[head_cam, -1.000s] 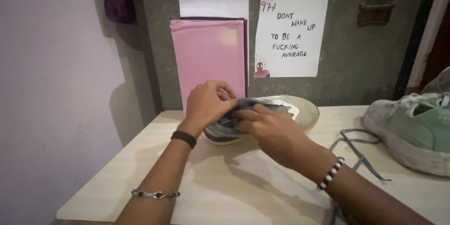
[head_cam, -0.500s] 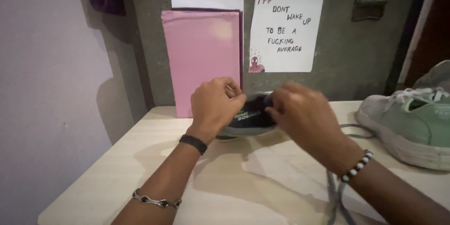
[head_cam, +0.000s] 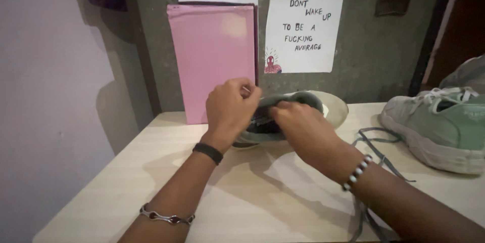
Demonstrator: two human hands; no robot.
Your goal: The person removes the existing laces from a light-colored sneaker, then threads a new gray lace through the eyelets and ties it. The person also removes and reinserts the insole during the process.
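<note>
Right hand [head_cam: 298, 124] dropped lower onto grey shoe [head_cam: 283, 116]; left hand [head_cam: 230, 106] gripping heel.

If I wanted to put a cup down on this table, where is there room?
The pale wooden table is bare along its left side, from the pink board to the near edge, left of the left hand. Crowded: the middle, where both hands, the right hand included, grip the dark grey shoe, and the right, with grey laces and the mint-green sneaker.
</note>
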